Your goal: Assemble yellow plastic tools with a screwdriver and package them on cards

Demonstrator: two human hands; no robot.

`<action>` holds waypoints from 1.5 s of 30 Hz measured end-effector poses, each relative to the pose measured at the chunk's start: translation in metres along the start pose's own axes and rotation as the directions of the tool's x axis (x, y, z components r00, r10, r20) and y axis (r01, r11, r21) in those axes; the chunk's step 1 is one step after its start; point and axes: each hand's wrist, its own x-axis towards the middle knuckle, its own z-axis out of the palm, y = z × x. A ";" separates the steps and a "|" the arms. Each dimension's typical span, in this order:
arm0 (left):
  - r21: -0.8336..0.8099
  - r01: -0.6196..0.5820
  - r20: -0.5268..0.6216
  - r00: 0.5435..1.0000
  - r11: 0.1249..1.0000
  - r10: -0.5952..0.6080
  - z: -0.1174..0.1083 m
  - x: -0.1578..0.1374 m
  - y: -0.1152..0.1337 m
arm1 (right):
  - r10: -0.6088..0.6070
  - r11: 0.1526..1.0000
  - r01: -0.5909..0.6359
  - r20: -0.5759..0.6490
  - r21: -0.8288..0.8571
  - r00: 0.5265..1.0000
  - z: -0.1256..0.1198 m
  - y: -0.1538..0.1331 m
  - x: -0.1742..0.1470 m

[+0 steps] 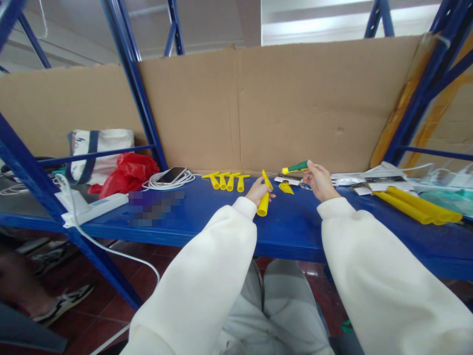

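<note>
Head view: yellow piece (263,204) is being gripped by left hand (254,191), screwdriver (295,168) by right hand (318,180), four seemingly finished T-pieces (230,184) leftward, tubes (424,203) seemingly pending rightward.

The tube (262,205) is yellow, the screwdriver handle (297,167) green-and-yellow.

Your blue shelf (207,212) bears a coiled cable (153,185); left of it, a red plastic bag (129,173) and power strip (105,206); right of it, four yellow T-shaped pieces (229,184), then yellow tubes (417,205).
</note>
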 end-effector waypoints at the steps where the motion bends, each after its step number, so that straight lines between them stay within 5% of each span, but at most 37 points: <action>1: -0.001 -0.002 0.000 1.000 1.000 0.002 0.000 0.000 0.000 | 0.002 1.000 -0.002 -0.001 0.004 1.000 0.000 0.000 0.000; 45: 0.021 -0.001 0.003 1.000 1.000 0.001 0.007 -0.004 0.001 | -0.040 0.999 0.035 -0.174 -0.027 0.984 0.002 0.000 0.000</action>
